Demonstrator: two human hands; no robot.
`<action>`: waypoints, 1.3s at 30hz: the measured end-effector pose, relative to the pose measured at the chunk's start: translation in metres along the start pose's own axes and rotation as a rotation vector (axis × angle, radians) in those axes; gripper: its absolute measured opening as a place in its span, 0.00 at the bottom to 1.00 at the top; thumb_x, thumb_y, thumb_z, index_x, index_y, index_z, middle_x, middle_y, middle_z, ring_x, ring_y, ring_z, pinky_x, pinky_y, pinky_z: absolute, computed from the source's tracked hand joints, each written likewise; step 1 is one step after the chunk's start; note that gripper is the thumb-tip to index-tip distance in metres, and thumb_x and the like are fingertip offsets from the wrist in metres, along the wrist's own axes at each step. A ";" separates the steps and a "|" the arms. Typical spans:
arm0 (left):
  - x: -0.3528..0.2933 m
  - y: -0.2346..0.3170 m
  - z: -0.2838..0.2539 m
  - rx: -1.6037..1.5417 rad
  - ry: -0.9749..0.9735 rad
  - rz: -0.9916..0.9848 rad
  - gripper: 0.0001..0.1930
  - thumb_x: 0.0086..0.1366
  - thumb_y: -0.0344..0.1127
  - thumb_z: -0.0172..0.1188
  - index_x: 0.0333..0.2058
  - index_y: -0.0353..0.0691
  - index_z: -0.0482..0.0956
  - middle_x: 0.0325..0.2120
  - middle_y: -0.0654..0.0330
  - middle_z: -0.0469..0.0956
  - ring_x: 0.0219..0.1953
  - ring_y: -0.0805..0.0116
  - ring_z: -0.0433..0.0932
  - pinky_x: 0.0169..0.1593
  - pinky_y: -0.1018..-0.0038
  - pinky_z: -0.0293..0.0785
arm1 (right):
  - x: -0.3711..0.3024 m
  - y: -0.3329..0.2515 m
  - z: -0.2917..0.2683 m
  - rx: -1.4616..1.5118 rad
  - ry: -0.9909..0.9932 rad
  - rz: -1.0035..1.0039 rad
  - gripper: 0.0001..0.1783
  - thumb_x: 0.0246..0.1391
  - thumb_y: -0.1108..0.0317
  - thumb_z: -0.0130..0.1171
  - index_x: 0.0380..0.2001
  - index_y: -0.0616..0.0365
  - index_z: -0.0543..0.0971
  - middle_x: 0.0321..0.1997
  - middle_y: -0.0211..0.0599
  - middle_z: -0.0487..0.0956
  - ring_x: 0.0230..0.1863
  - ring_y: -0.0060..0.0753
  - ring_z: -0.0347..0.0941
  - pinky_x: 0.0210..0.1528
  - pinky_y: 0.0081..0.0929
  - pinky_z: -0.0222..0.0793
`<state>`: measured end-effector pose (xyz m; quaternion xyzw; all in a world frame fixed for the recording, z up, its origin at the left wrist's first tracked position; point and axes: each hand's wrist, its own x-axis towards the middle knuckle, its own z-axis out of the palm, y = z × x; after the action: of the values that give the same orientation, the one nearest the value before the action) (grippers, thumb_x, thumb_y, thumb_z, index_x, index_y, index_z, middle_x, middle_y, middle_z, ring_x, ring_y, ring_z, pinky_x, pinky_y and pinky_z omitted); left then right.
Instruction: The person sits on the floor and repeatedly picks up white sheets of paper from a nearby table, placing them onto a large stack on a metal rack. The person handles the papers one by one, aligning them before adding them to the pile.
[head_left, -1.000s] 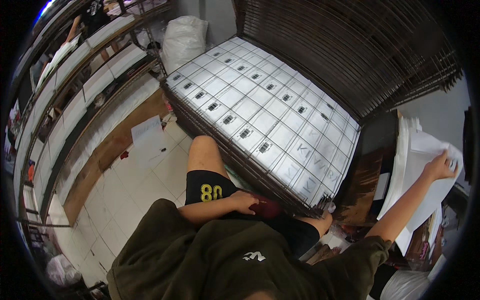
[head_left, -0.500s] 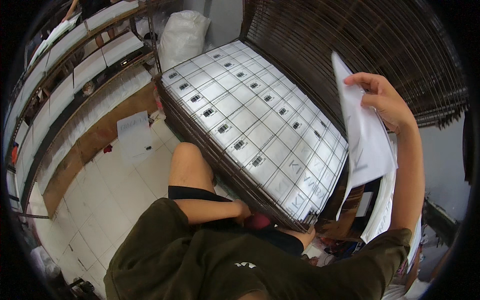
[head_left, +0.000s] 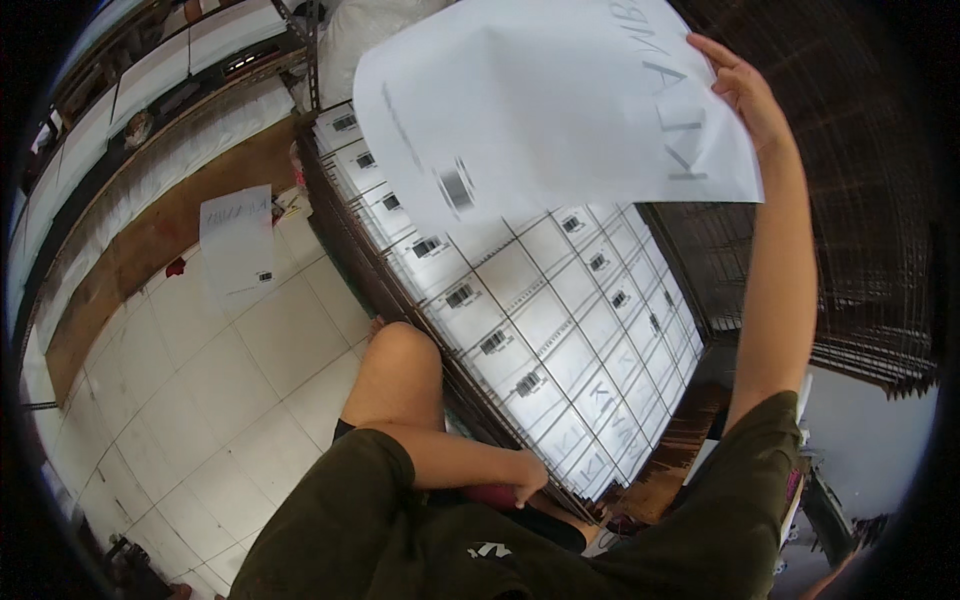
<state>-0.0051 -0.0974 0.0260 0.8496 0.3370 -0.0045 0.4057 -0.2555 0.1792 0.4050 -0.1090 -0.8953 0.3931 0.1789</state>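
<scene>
My right hand (head_left: 745, 95) is raised at the upper right, its fingers pinching the edge of a large white printed sheet (head_left: 540, 110). That sheet spreads above a wire drying rack (head_left: 400, 305) and hides its far part. Under the wire grid lie more white printed sheets (head_left: 560, 330) with dark lettering and small black code blocks. By my lap, next to the rack's near edge, my left hand (head_left: 530, 475) has curled fingers. A dark red thing (head_left: 492, 495) shows beneath that wrist; I cannot make out what it is or whether the fingers grip it.
Raised wire rack shelves (head_left: 810, 270) stand on the right. Another white sheet (head_left: 237, 250) lies on the tiled floor (head_left: 200, 370) at the left. Long shelves (head_left: 165, 135) carrying white material curve along the upper left. A white sack (head_left: 345, 40) stands behind the rack.
My right hand has swung the white sheet up and leftward, from hanging beside the rack to spread out over its far part. My left hand stays low by my lap.
</scene>
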 end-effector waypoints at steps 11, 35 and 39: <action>-0.021 -0.006 -0.043 -0.323 -0.083 0.125 0.35 0.36 0.54 0.74 0.43 0.41 0.80 0.43 0.53 0.79 0.46 0.58 0.77 0.48 0.66 0.71 | 0.049 0.261 0.150 0.791 0.465 0.428 0.38 0.42 0.85 0.48 0.62 0.67 0.56 0.41 0.41 0.69 0.34 0.28 0.67 0.38 0.23 0.66; -0.020 -0.013 -0.037 -0.404 -0.024 0.193 0.28 0.41 0.48 0.68 0.42 0.41 0.80 0.39 0.52 0.79 0.43 0.57 0.77 0.46 0.66 0.72 | 0.016 0.421 0.176 0.266 0.809 0.568 0.28 0.44 0.81 0.55 0.53 0.69 0.69 0.41 0.44 0.76 0.26 0.25 0.69 0.25 0.22 0.64; -0.020 -0.015 -0.036 -0.413 -0.016 0.190 0.27 0.42 0.47 0.67 0.42 0.41 0.80 0.39 0.52 0.79 0.42 0.57 0.77 0.46 0.66 0.72 | 0.017 0.409 0.184 0.315 0.768 0.595 0.29 0.43 0.79 0.56 0.53 0.70 0.69 0.48 0.50 0.74 0.38 0.34 0.72 0.38 0.26 0.68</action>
<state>-0.0389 -0.0771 0.0460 0.7764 0.2462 0.0960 0.5721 -0.3232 0.3356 -0.0106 -0.4675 -0.6251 0.4886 0.3897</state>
